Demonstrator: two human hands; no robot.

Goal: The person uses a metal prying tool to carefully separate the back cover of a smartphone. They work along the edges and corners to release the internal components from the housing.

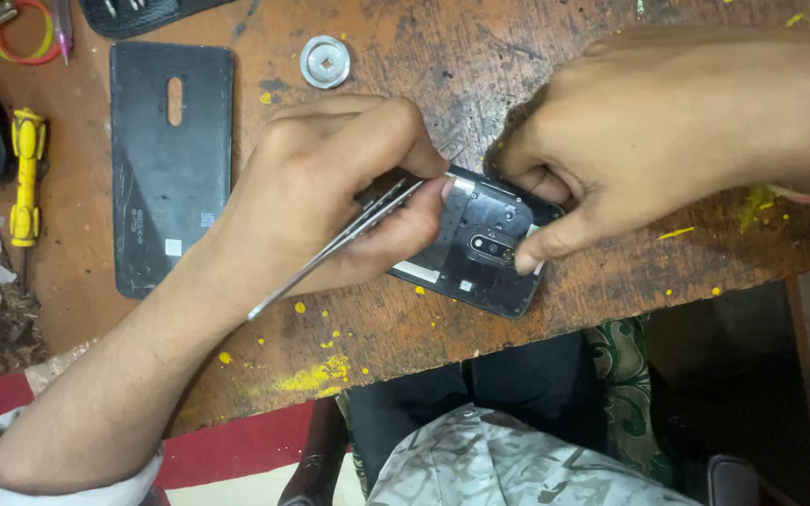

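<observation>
An opened black phone (480,248) lies back-side up near the front edge of a worn wooden table (611,281), its camera module and inner plates showing. My left hand (330,187) rests on the phone's left part and pinches metal tweezers (339,245), whose tips point at the phone's upper edge. My right hand (649,131) comes in from the right; its forefinger presses on the phone beside the camera module and its thumb touches the upper edge.
The phone's removed black back cover (171,164) lies at the left. A round metal washer-like disc (324,61) sits at the top. A yellow screwdriver (25,173) lies at the far left, rubber bands (22,37) in the top left corner. Yellow paint flecks dot the table.
</observation>
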